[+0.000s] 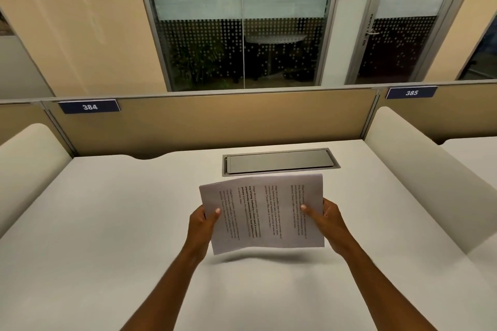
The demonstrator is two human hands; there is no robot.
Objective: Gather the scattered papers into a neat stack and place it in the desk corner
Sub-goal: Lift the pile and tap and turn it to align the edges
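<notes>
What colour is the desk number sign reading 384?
Dark blue with white numerals: the 384 sign, clearest in the head view.

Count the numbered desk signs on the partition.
2: sign 384 at the partition's left end, sign 385 on the next partition at right. Others may lie outside view.

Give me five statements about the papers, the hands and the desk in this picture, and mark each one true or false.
1. Both hands hold the papers. True: the left hand has a grip on one side, the right hand on the other.
2. The papers lie flat on the desk. False: they are held above it, with a shadow beneath.
3. The top sheet is blank. False: it carries printed text.
4. A closed metal hatch is set into the desk beyond the papers. True.
5. The number plate on the partition at the left reads 390. False: it reads 384.
</notes>
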